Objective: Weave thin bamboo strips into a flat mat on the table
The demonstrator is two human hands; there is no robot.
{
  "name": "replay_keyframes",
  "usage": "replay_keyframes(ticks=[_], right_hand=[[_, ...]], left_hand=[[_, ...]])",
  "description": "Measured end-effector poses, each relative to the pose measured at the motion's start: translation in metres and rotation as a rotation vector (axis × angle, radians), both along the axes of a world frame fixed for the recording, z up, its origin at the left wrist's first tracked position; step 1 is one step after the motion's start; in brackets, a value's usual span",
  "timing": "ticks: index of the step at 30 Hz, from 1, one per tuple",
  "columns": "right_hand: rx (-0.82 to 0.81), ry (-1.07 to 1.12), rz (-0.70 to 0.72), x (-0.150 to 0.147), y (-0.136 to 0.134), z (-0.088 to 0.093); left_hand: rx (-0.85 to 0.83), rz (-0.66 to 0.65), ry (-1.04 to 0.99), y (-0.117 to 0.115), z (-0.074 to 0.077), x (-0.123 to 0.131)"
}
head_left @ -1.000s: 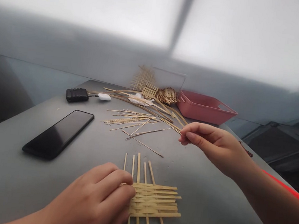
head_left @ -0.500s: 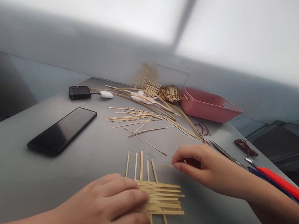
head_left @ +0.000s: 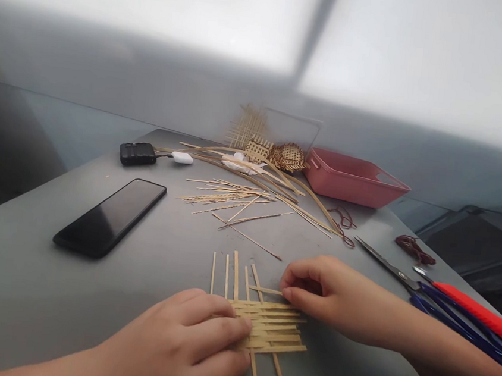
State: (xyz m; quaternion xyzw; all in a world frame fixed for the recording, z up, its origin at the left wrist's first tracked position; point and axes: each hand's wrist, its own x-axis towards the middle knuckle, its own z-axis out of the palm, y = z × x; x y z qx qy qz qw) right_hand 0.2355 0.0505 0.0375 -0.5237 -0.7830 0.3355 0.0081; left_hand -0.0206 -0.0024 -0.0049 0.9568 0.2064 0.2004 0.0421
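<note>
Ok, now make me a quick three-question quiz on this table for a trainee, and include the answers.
1. What does the right hand hold near the weave?
2. True or false: the scissors lie inside the bin.
3. What does the left hand touch? (a) the phone (b) the weave (c) the bin

Key: 1. A strip. 2. False; the scissors lie on the table. 3. b.

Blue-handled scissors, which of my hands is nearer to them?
Right. Your right hand is to the left of the scissors, holding a thin strip; your left hand is farther left, on the woven piece.
</note>
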Motion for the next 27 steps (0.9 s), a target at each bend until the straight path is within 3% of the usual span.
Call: replay_keyframes(ticks=[11, 13, 17, 19, 22, 27], right_hand=[[-0.11, 0.069, -0.061, -0.004, 0.002, -0.001], [-0.152, 0.11, -0.067, -0.003, 0.001, -0.001], [-0.213, 0.206, -0.074, -0.001, 0.0, 0.004], [-0.209, 0.234, -0.083, -0.001, 0.001, 0.007], [-0.15, 0.225, -0.103, -0.001, 0.001, 0.008], [-0.071, 0.194, -0.083, -0.003, -0.002, 0.007]], left_hand=[[-0.032, 0.002, -0.041, 0.0, 0.005, -0.002], [-0.061, 0.07, -0.088, 0.001, 0.007, -0.004], [-0.143, 0.341, -0.232, 0.006, 0.008, -0.009], [-0.274, 0.486, -0.285, 0.01, 0.006, -0.011], [-0.623, 0.646, -0.423, 0.019, 0.004, -0.012], [-1.415, 0.515, -0.576, 0.03, 0.011, -0.011]])
